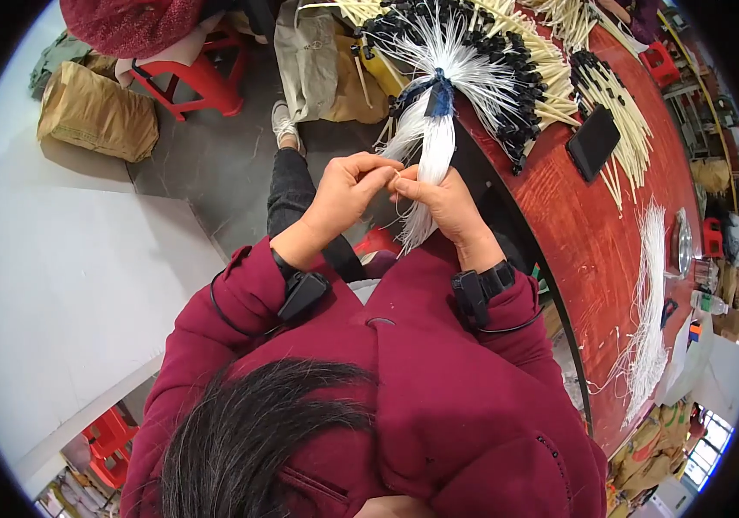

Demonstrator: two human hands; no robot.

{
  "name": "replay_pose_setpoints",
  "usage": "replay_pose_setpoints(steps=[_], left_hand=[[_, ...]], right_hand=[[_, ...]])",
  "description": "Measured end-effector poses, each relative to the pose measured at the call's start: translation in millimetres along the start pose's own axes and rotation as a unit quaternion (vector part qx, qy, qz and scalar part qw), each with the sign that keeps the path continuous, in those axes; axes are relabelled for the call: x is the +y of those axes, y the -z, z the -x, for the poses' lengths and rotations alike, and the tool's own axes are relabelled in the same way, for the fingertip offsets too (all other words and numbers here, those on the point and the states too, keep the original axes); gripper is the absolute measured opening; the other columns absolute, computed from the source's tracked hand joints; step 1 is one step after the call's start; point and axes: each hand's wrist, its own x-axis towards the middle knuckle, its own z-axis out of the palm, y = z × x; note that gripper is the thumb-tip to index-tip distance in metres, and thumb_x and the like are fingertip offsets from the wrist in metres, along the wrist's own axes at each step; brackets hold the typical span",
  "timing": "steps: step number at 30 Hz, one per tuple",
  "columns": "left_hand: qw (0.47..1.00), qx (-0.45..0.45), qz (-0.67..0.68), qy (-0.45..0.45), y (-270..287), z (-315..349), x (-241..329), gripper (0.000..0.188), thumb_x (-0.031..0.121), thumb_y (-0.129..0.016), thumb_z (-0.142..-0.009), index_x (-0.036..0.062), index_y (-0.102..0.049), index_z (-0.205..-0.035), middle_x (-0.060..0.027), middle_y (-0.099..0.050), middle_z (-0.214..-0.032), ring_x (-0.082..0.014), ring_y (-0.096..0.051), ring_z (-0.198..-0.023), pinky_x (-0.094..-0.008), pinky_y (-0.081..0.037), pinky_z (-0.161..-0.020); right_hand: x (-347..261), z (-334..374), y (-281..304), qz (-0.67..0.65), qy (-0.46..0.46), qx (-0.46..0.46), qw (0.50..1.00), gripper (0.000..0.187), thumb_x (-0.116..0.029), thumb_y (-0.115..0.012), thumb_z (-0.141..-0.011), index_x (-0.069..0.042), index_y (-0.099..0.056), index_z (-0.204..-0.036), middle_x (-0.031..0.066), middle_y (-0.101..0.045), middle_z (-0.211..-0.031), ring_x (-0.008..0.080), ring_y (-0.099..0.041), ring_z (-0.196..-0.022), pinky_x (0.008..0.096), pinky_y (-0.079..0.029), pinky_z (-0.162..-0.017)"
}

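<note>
A thick bundle of white strings (pixel 437 148) hangs over the table's edge, tied with a dark blue band (pixel 441 97); above the band the strings fan out to small black ends. My left hand (pixel 343 194) is closed in a pinch at the bundle's left side, fingertips on a thin white string. My right hand (pixel 447 203) lies against the lower bundle, its thumb and finger pinching at the same spot, almost touching the left fingertips. Loose string ends hang below my right hand. The pinched piece is mostly hidden by the fingers.
On the red table (pixel 551 211) are many pale sticks with black tips (pixel 628 129), a black phone (pixel 593 143) and a long heap of white strings (pixel 646 319). A red stool (pixel 214 82), a brown sack (pixel 97 112) and a white panel (pixel 67 302) stand on the left.
</note>
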Motion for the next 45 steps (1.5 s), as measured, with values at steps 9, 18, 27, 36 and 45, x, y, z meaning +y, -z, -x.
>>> replay_pose_setpoints(steps=[9, 18, 27, 36, 45], left_hand=[[0.977, 0.007, 0.176, 0.121, 2, 10, 6, 0.018, 0.017, -0.062, -0.09, 0.0026, -0.066, -0.099, 0.0031, -0.06, -0.071, -0.0027, -0.048, -0.055, -0.0172, -0.035, -0.046], [0.99, 0.021, 0.114, 0.086, 3, 3, -2, 0.014, 0.015, -0.064, -0.087, 0.0019, -0.067, -0.093, 0.0037, -0.058, -0.066, -0.002, -0.046, -0.053, -0.0169, -0.034, -0.047], [0.992, 0.051, 0.054, 0.102, 1, 3, 3, 0.011, 0.011, -0.066, -0.085, 0.0003, -0.068, -0.085, 0.0034, -0.057, -0.067, -0.0017, -0.046, -0.055, -0.0176, -0.035, -0.048], [0.983, 0.031, -0.165, -0.07, 4, 1, -4, 0.007, 0.004, -0.065, -0.081, -0.0019, -0.066, -0.084, -0.0008, -0.057, -0.075, -0.006, -0.051, -0.062, -0.0223, -0.041, -0.055], [0.96, -0.013, -0.218, -0.176, 11, -6, -1, 0.009, 0.007, -0.065, -0.077, -0.0002, -0.066, -0.083, -0.0098, -0.06, -0.072, -0.0192, -0.059, -0.063, -0.0303, -0.045, -0.057]], right_hand=[[5, -3, 0, -0.021, 0.007, -0.002, 1.0, 0.015, -0.013, -0.067, -0.083, 0.001, -0.067, -0.087, 0.0054, -0.066, -0.078, 0.0118, -0.06, -0.071, 0.0249, -0.047, -0.068], [3, -1, -4, 0.013, 0.001, 0.042, 0.999, 0.014, -0.014, -0.066, -0.083, -0.001, -0.067, -0.085, 0.0043, -0.065, -0.077, 0.0105, -0.059, -0.068, 0.0237, -0.046, -0.064], [8, -3, -2, 0.027, 0.028, 0.031, 0.999, 0.012, -0.013, -0.065, -0.083, -0.001, -0.066, -0.083, 0.0034, -0.065, -0.075, 0.009, -0.057, -0.065, 0.0226, -0.045, -0.063], [8, -4, 2, 0.028, 0.024, 0.009, 0.999, 0.01, -0.011, -0.063, -0.083, -0.001, -0.065, -0.083, 0.0023, -0.064, -0.075, 0.0078, -0.056, -0.065, 0.0225, -0.044, -0.061], [6, -3, 1, 0.028, 0.013, 0.004, 1.0, 0.01, -0.011, -0.063, -0.083, -0.002, -0.066, -0.083, 0.0025, -0.064, -0.076, 0.0075, -0.056, -0.065, 0.0218, -0.044, -0.061]])
